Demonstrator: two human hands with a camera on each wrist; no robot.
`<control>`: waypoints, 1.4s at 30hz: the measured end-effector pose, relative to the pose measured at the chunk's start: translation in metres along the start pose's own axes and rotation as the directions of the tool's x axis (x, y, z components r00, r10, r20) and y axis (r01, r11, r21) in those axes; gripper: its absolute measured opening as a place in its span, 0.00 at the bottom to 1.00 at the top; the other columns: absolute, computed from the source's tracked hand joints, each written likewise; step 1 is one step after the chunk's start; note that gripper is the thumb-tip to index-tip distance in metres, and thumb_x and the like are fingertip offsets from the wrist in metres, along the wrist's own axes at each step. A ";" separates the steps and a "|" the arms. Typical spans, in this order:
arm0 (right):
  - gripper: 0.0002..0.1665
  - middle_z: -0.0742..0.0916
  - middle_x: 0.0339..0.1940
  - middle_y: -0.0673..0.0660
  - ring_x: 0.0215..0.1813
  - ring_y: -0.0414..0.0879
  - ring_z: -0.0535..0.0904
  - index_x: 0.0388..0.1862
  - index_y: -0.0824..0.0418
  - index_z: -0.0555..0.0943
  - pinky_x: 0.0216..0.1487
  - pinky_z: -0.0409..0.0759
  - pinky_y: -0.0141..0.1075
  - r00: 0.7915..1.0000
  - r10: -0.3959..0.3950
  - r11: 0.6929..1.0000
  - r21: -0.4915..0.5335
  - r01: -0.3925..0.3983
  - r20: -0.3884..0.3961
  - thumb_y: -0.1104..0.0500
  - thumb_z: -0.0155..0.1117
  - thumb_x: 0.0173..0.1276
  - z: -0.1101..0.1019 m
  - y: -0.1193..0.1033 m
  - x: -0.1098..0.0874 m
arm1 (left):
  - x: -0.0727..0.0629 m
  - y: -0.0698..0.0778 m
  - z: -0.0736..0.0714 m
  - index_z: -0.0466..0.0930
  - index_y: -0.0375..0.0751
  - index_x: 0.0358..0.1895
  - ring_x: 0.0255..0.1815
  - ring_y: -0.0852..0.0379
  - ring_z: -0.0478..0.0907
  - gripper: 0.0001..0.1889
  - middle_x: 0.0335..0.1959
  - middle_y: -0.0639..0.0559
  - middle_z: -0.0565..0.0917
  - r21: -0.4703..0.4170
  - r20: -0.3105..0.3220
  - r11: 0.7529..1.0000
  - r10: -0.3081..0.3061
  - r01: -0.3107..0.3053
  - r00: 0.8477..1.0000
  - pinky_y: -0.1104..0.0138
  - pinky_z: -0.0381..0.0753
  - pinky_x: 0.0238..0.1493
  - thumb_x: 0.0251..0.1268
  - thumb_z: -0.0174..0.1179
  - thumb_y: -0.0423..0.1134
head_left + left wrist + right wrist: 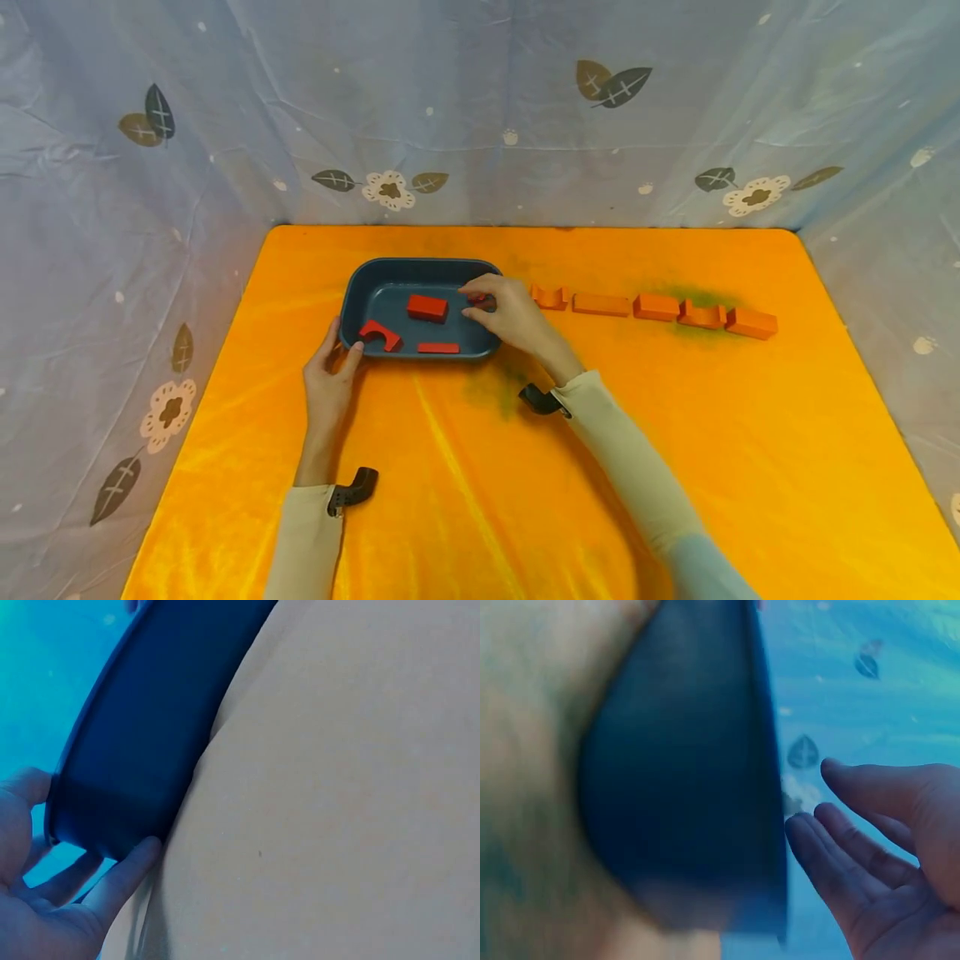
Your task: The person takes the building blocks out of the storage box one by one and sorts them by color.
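Observation:
A dark blue rectangular tub [397, 354] sits on the yellow-covered table, several red blocks inside it. Among them are a rectangular block [427, 308], an arch-shaped block [381, 335] and a thin flat block [438, 348]. My left hand [330, 375] holds the tub's near left corner, thumb and fingers around its wall; the left wrist view shows them against the tub [135, 742]. Over the tub's right end, my right hand [513, 317] has thumb and fingers apart. Another red block [476, 297] partly shows by its fingertips. The right wrist view shows nothing between those fingers [825, 862].
Right of the tub, a row of orange-looking blocks runs across the table: an arched block [551, 298], a flat block [600, 305], a rectangular block [656, 307], another arched block [702, 315] and an end block [752, 323]. A patterned curtain [480, 100] hangs behind.

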State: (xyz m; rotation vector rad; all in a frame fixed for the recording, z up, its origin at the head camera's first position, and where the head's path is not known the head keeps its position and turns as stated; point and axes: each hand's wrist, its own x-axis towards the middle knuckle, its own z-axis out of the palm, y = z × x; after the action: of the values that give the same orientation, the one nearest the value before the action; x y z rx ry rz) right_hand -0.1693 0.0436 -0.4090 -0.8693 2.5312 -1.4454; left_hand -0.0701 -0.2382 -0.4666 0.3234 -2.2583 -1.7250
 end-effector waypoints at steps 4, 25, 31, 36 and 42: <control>0.18 0.82 0.56 0.61 0.55 0.57 0.81 0.53 0.69 0.83 0.54 0.83 0.40 0.999 0.023 0.999 -0.030 -0.022 0.049 0.66 0.69 0.64 0.021 -0.003 0.015 | -0.003 0.012 0.001 0.63 0.38 0.73 0.72 0.47 0.64 0.31 0.73 0.46 0.66 -0.022 0.022 1.000 0.004 -0.004 1.000 0.55 0.64 0.72 0.69 0.60 0.34; 0.15 0.86 0.50 0.58 0.51 0.50 0.81 0.51 0.63 0.85 0.54 0.82 0.38 0.992 0.121 0.934 -0.343 -0.103 0.031 0.67 0.67 0.64 0.062 0.001 0.036 | 0.001 -0.002 -0.001 0.65 0.44 0.73 0.72 0.56 0.64 0.31 0.72 0.53 0.67 -0.022 0.005 1.000 0.010 -0.010 1.000 0.62 0.63 0.72 0.68 0.62 0.38; 0.14 0.86 0.49 0.58 0.45 0.49 0.81 0.48 0.64 0.86 0.49 0.82 0.37 0.997 0.075 0.951 -0.301 -0.065 0.022 0.69 0.68 0.62 0.058 0.002 0.031 | -0.001 -0.004 0.000 0.65 0.45 0.73 0.72 0.56 0.64 0.31 0.72 0.53 0.68 -0.012 0.003 1.000 0.006 -0.006 1.000 0.62 0.63 0.73 0.68 0.62 0.38; 0.12 0.86 0.51 0.57 0.42 0.47 0.81 0.45 0.63 0.87 0.45 0.82 0.35 1.000 0.022 0.958 -0.287 -0.018 0.009 0.68 0.69 0.61 0.049 -0.002 0.026 | -0.002 -0.005 0.000 0.65 0.45 0.73 0.72 0.56 0.64 0.31 0.72 0.53 0.68 -0.021 -0.003 1.000 0.004 -0.004 1.000 0.62 0.64 0.72 0.68 0.63 0.38; 0.14 0.85 0.53 0.58 0.47 0.49 0.82 0.47 0.64 0.87 0.49 0.84 0.36 0.999 -0.008 0.982 -0.189 0.001 -0.036 0.68 0.68 0.61 0.020 -0.013 0.014 | -0.001 0.000 -0.001 0.65 0.44 0.73 0.72 0.54 0.65 0.31 0.72 0.52 0.68 -0.002 0.001 1.000 0.017 -0.017 1.000 0.61 0.64 0.72 0.68 0.62 0.37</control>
State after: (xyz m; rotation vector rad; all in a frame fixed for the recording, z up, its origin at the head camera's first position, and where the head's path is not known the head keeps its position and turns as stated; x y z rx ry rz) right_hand -0.1685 0.0155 -0.4068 -0.8823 2.7305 -1.2474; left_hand -0.0686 -0.2391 -0.4668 0.3026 -2.2528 -1.7197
